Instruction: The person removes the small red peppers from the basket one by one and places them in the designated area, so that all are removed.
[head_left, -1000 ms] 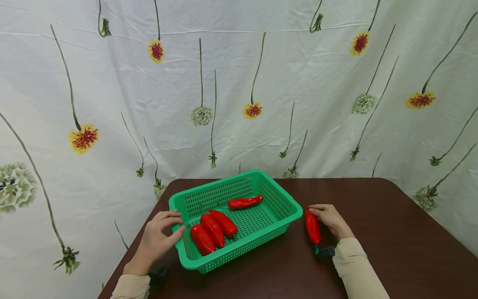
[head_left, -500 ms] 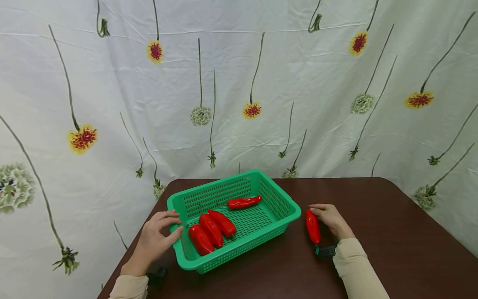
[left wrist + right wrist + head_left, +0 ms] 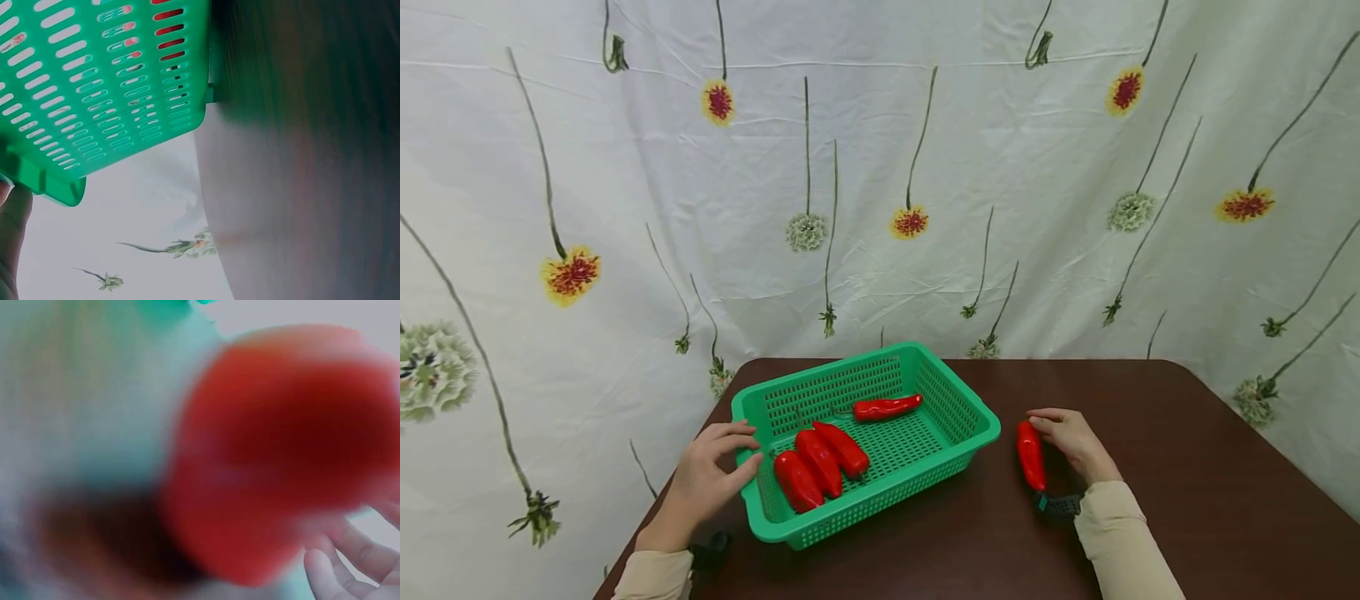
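A green slotted plastic basket (image 3: 880,502) stands on the table with several red peppers in it. Three lie side by side at its left end, among them a fat pepper (image 3: 798,482); a slimmer pepper (image 3: 887,407) lies near the back wall. My left hand (image 3: 700,479) holds the basket's left rim, thumb toward the inside; the left wrist view shows fingertips under the rim. Right of the basket, my right hand (image 3: 1075,442) pinches the upper end of another red pepper (image 3: 1031,457), which looms blurred in the right wrist view. Its lower end points toward my wrist strap.
The dark brown table (image 3: 955,550) ends at a pale curtain (image 3: 880,167) printed with flowers. A black wrist strap (image 3: 1060,505) sits below the right hand, close to the held pepper. The table's left edge runs near the left forearm.
My left hand and the basket have shifted slightly left together. The right hand and its pepper have barely moved, with a slight drift right in the view.
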{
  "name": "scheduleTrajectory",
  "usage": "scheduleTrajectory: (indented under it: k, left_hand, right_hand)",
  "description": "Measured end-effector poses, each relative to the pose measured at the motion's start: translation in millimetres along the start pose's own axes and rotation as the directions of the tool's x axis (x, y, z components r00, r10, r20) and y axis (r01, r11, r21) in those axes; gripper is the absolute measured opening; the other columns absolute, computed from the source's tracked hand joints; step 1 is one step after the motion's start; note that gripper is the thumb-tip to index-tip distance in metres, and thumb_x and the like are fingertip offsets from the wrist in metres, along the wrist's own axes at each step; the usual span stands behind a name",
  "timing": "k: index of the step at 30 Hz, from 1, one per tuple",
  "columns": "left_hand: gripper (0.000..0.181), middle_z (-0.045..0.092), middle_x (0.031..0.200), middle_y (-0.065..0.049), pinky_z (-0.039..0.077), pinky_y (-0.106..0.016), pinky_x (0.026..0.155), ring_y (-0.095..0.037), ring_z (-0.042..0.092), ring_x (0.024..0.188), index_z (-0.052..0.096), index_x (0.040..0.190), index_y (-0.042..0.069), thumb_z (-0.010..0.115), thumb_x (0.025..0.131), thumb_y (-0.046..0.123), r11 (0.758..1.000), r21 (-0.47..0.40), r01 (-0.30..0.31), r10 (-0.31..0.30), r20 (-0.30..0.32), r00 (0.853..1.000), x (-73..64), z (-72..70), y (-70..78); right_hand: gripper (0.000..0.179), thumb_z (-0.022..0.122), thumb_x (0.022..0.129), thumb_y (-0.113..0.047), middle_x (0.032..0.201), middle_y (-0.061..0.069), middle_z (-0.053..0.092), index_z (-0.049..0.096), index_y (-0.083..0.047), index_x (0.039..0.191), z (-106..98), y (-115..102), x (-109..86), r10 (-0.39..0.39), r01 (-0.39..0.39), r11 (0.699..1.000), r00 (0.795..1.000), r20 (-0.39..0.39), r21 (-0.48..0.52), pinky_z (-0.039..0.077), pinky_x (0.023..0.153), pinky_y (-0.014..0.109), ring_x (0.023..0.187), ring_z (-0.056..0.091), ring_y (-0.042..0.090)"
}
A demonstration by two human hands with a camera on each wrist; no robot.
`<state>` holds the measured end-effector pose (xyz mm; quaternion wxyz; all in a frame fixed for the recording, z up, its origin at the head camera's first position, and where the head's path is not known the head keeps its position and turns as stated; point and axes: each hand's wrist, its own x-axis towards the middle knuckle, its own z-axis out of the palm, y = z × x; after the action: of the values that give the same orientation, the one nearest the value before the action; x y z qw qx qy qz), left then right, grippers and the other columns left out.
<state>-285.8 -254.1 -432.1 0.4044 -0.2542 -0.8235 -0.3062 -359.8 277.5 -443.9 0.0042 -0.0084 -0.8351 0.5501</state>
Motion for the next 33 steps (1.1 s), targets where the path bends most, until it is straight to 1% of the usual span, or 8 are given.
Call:
scheduleTrajectory:
  k: [3, 7, 11, 14, 18, 23, 27, 33]
  left_hand:
    - [0.023, 0.074, 0.099, -0.012, 0.033, 0.0, 0.097, -0.027, 0.064, 0.103, 0.075, 0.081, 0.01, 0.081, 0.066, -0.006, 1.0, 0.003, 0.002, -0.002, 0.003, 1.0, -0.8, -1.0, 1.1]
    - [0.022, 0.074, 0.098, -0.011, 0.033, 0.001, 0.095, -0.029, 0.065, 0.101, 0.075, 0.08, 0.011, 0.081, 0.066, -0.005, 1.0, 0.012, -0.005, 0.005, 0.001, 1.0, 0.1, -1.0, 1.3]
    - [0.022, 0.074, 0.097, -0.01, 0.033, 0.001, 0.094, -0.029, 0.065, 0.1, 0.075, 0.08, 0.011, 0.082, 0.066, -0.004, 1.0, 0.024, -0.007, 0.007, 0.001, 1.0, 0.0, -0.7, 1.7]
    - [0.022, 0.074, 0.097, -0.009, 0.033, 0.001, 0.095, -0.027, 0.065, 0.101, 0.075, 0.08, 0.011, 0.082, 0.066, -0.004, 1.0, 0.027, -0.006, 0.006, -0.002, 1.0, 0.5, -0.3, 1.5]
    - [0.023, 0.074, 0.097, -0.008, 0.034, 0.001, 0.094, -0.024, 0.065, 0.102, 0.075, 0.08, 0.012, 0.082, 0.066, -0.004, 1.0, 0.03, -0.004, 0.004, -0.01, 1.0, -1.2, -0.8, 2.4]
    - [0.024, 0.074, 0.098, -0.007, 0.034, 0.001, 0.095, -0.019, 0.065, 0.103, 0.075, 0.081, 0.013, 0.082, 0.066, -0.004, 1.0, 0.028, -0.005, 0.005, -0.011, 1.0, -1.8, -0.9, 1.4]
    - [0.026, 0.074, 0.097, -0.008, 0.035, 0.0, 0.094, -0.02, 0.065, 0.102, 0.075, 0.08, 0.014, 0.083, 0.065, -0.005, 1.0, 0.018, -0.01, 0.01, -0.018, 1.0, -3.6, -1.5, 0.7]
    - [0.027, 0.074, 0.096, -0.009, 0.035, 0.0, 0.095, -0.028, 0.066, 0.1, 0.074, 0.08, 0.016, 0.083, 0.065, -0.005, 0.999, 0.021, -0.029, 0.029, -0.012, 1.0, -1.5, -1.0, 0.8]
  right_hand:
    - [0.042, 0.054, 0.102, -0.014, 0.139, 0.031, 0.054, 0.054, 0.013, 0.134, -8.7, -4.7, -3.9, -0.014, 0.014, 1.0, 1.0, 0.01, -0.015, 0.048, 0.106, 0.048, 0.119, 0.06, 0.035]
    - [0.045, 0.053, 0.103, -0.017, 0.144, 0.032, 0.049, 0.05, 0.012, 0.138, -18.3, -15.3, -10.6, -0.048, 0.049, 0.999, 0.998, 0.028, -0.023, 0.046, 0.109, 0.05, 0.129, 0.052, 0.044]
    - [0.047, 0.053, 0.103, -0.02, 0.148, 0.031, 0.046, 0.05, 0.009, 0.14, -20.5, -32.7, -16.8, -0.082, 0.084, 0.996, 0.994, 0.069, -0.024, 0.044, 0.111, 0.05, 0.135, 0.049, 0.045]
    - [0.048, 0.055, 0.103, -0.024, 0.148, 0.03, 0.046, 0.051, 0.006, 0.141, -18.9, -50.3, -18.9, -0.108, 0.113, 0.993, 0.987, 0.115, -0.037, 0.04, 0.112, 0.055, 0.134, 0.049, 0.047]
    - [0.05, 0.059, 0.101, -0.027, 0.148, 0.027, 0.048, 0.052, 0.001, 0.142, -15.6, -75.2, -18.4, -0.131, 0.142, 0.989, 0.974, 0.183, -0.049, 0.037, 0.113, 0.059, 0.134, 0.049, 0.048]
    - [0.051, 0.06, 0.1, -0.027, 0.148, 0.025, 0.049, 0.051, -0.001, 0.143, -10.3, -101.8, -15.7, -0.162, 0.176, 0.984, 0.953, 0.257, -0.031, 0.036, 0.114, 0.059, 0.134, 0.05, 0.046]
    - [0.051, 0.06, 0.1, -0.026, 0.148, 0.023, 0.049, 0.051, -0.001, 0.143, -1.6, -115.8, -10.5, -0.18, 0.19, 0.982, 0.929, 0.322, -0.001, 0.037, 0.114, 0.056, 0.135, 0.051, 0.044]
    - [0.05, 0.062, 0.099, -0.022, 0.149, 0.02, 0.049, 0.051, -0.002, 0.143, 8.0, -128.2, -1.5, -0.165, 0.168, 0.985, 0.912, 0.375, 0.024, 0.036, 0.116, 0.054, 0.137, 0.049, 0.041]
